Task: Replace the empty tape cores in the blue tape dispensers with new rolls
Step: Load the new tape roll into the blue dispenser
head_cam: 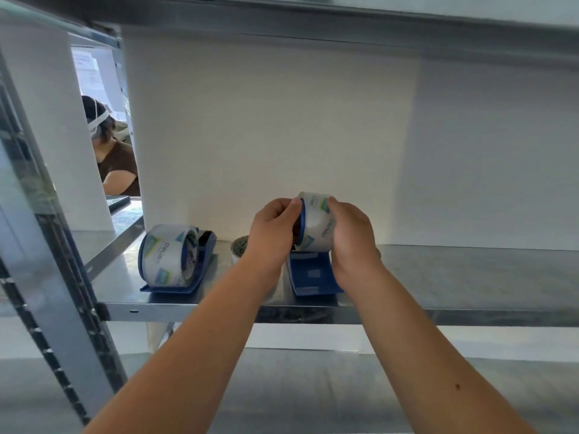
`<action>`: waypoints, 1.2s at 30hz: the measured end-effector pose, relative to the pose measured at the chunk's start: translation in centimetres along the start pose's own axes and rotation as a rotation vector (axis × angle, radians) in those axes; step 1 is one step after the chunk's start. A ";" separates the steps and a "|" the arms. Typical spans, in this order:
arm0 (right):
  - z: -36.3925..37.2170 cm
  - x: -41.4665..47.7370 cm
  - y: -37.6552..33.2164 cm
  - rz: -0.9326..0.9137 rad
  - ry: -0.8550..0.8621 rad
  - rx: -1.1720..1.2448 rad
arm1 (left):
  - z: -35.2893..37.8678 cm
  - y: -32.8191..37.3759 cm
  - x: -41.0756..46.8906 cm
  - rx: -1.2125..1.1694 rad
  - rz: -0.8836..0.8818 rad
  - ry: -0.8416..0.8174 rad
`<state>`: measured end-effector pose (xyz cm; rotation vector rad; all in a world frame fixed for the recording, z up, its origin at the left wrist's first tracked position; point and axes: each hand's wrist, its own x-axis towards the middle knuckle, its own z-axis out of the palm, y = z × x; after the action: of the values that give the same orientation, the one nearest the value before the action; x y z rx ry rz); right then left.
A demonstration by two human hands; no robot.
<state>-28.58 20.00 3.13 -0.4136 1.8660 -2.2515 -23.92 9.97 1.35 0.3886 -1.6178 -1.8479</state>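
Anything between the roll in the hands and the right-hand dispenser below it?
Nothing visible. Both hands, left hand and right hand, hold the new tape roll directly above the blue dispenser. The empty core stands off to its left, out of the path.

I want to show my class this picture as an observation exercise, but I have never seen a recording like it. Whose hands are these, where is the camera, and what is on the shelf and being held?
There is no machine here: a person wears a camera on the head, looking forward and down at their own bare arms. Both hands, left hand and right hand, hold a new tape roll just above a blue dispenser. These stand on a metal shelf. To the left stands a second dispenser, already carrying a roll. Between them sits a small core, partly hidden. Another person is visible far left.
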 end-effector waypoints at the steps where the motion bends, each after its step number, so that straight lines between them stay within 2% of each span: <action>1: 0.0 -0.1 0.1 -0.022 -0.019 -0.011 | 0.0 -0.1 -0.1 -0.014 0.003 -0.002; 4: -0.4 -0.3 0.4 -0.052 -0.073 -0.025 | -0.1 -0.2 -0.4 -0.011 0.020 0.000; 10: -2.2 -1.4 0.5 -0.036 -0.142 0.097 | -0.6 0.4 -2.0 -0.062 0.034 -0.049; 16: -3.7 -4.6 0.6 -0.245 -0.225 -0.067 | -1.3 2.8 -4.2 -0.148 -0.027 -0.063; 21: -4.3 -6.3 0.7 -0.354 -0.283 -0.084 | -1.1 5.0 -5.6 -0.173 -0.053 -0.077; 27: -4.6 -6.9 0.7 -0.397 -0.271 -0.177 | -0.8 4.7 -7.1 -0.155 0.080 -0.039; 30: -5.2 -7.4 -0.5 -0.417 -0.293 -0.097 | -1.0 4.2 -7.5 -0.046 0.238 -0.034; 32: -5.3 -7.5 -1.3 -0.366 -0.318 -0.001 | -1.2 3.9 -7.9 0.062 0.360 -0.037; 36: -5.2 -7.7 -2.3 -0.354 -0.336 -0.061 | -1.6 3.2 -8.3 0.116 0.497 -0.056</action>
<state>-22.98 27.74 3.83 -1.1349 1.7960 -2.1527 -15.85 13.89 2.51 -0.0235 -1.6787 -1.4047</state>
